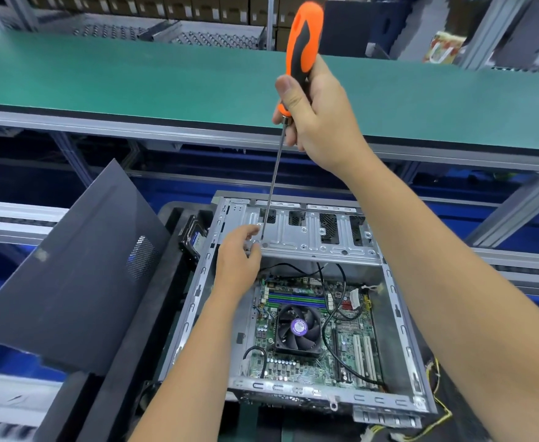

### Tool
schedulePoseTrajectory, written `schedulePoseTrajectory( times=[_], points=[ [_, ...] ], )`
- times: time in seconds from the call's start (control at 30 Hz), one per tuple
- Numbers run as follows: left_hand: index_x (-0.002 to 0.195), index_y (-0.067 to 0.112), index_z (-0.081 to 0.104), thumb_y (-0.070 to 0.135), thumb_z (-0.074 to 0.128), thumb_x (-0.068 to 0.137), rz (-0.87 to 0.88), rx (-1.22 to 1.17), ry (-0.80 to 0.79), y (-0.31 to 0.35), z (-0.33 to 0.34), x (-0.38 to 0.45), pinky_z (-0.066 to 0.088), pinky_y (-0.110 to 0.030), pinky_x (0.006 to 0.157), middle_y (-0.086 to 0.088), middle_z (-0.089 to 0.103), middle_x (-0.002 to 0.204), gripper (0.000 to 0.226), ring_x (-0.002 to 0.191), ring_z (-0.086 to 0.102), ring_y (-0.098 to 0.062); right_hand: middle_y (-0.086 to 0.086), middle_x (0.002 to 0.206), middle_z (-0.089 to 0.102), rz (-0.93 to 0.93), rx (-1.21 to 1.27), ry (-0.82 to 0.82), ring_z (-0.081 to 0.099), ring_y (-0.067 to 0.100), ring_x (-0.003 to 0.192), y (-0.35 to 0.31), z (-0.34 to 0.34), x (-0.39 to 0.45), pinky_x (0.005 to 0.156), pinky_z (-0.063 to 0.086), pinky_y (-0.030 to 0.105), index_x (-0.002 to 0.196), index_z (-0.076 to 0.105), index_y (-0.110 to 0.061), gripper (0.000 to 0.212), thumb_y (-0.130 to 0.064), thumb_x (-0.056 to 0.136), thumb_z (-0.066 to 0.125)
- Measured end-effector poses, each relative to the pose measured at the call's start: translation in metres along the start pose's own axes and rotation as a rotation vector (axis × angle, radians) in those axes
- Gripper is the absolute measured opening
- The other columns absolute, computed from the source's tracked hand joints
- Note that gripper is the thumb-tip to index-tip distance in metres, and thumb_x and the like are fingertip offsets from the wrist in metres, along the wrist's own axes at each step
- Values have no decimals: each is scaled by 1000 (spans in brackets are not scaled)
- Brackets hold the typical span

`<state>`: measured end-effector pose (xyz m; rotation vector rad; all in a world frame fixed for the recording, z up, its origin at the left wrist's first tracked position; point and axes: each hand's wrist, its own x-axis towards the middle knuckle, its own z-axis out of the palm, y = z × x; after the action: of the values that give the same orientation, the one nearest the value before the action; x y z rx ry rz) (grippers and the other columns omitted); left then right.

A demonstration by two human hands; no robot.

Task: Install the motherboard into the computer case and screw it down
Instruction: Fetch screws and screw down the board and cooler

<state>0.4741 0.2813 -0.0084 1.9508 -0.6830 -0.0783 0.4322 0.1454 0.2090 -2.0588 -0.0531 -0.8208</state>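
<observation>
Green bench top runs across the back, on an aluminium frame. Dark side panel leans tilted at left, just beside the computer case. Case lies open side up on a black tray; a hard drive sits between the tray wall and the case's far left corner.

Motherboard is inside the case, flat on the floor of the near half — CPU fan roughly mid-board, black cables looped over it. Drive cage plate spans the far half of the case.

Right hand raised above the case, fingers wrapped around the lower part of the orange/black screwdriver handle; long shaft points down, tip at the left end of the cage plate.

Left hand at that same spot, thumb and fingertips pinched together right beside the tip — can't tell whether a screw sits between them, too small.
</observation>
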Motion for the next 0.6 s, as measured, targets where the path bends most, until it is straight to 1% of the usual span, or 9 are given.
schedulePoseTrajectory(
  times=[0.03, 0.1, 0.2, 0.23, 0.27, 0.37, 0.5, 0.6],
  points=[
    [120, 13, 59, 9, 54, 94, 4, 10, 3, 0, 0, 0, 48, -30, 92, 6, 58, 112, 27, 106, 56, -13, 4, 74, 59, 3, -6, -2, 50, 15, 45, 1, 1, 0, 44, 41, 16, 106, 43, -14, 13, -26, 102, 42],
    [118, 12, 62, 10, 52, 95, 21, 31, 7, 0, 1, 1, 47, -25, 89, 7, 58, 108, 25, 102, 56, -13, 4, 73, 59, 12, -19, -7, 51, 15, 45, 3, 2, -1, 46, 42, 17, 104, 43, -13, 13, -26, 102, 42],
    [118, 12, 64, 12, 53, 96, 35, 26, 8, 0, 1, 1, 40, -10, 82, 9, 59, 105, 25, 100, 56, -11, 10, 76, 61, 32, -37, -13, 51, 15, 46, 7, 4, -2, 47, 41, 16, 107, 44, -8, 18, -25, 103, 41],
    [118, 13, 64, 13, 53, 96, 39, 30, 6, -1, 1, 1, 39, -7, 81, 8, 61, 105, 25, 100, 55, -10, 12, 77, 61, 37, -43, -16, 51, 14, 46, 8, 4, -2, 47, 41, 16, 107, 44, -8, 18, -25, 103, 41],
    [118, 12, 64, 13, 53, 96, 44, 39, 3, -1, 1, 2, 39, -8, 81, 5, 62, 107, 25, 100, 55, -9, 14, 78, 61, 40, -46, -20, 51, 13, 46, 8, 5, -2, 46, 40, 16, 108, 44, -8, 18, -25, 103, 41],
    [119, 11, 64, 12, 53, 96, 51, 67, -11, -2, 3, 4, 40, -16, 87, -1, 65, 110, 26, 102, 55, -10, 19, 81, 62, 45, -40, -19, 50, 8, 46, 10, 5, -3, 46, 40, 15, 109, 44, -9, 17, -25, 103, 41],
    [119, 11, 65, 11, 54, 95, 53, 77, -9, -2, 4, 5, 41, -18, 87, -1, 65, 110, 26, 102, 55, -10, 17, 79, 61, 50, -36, -11, 50, 10, 46, 11, 5, -3, 45, 40, 15, 108, 44, -9, 17, -25, 103, 41],
    [117, 12, 65, 11, 54, 95, 53, 76, -13, -2, 4, 4, 41, -18, 86, 1, 65, 107, 25, 101, 55, -11, 20, 81, 62, 45, -34, -16, 50, 7, 46, 11, 6, -3, 45, 41, 15, 111, 45, -6, 21, -25, 102, 42]
  ],
)
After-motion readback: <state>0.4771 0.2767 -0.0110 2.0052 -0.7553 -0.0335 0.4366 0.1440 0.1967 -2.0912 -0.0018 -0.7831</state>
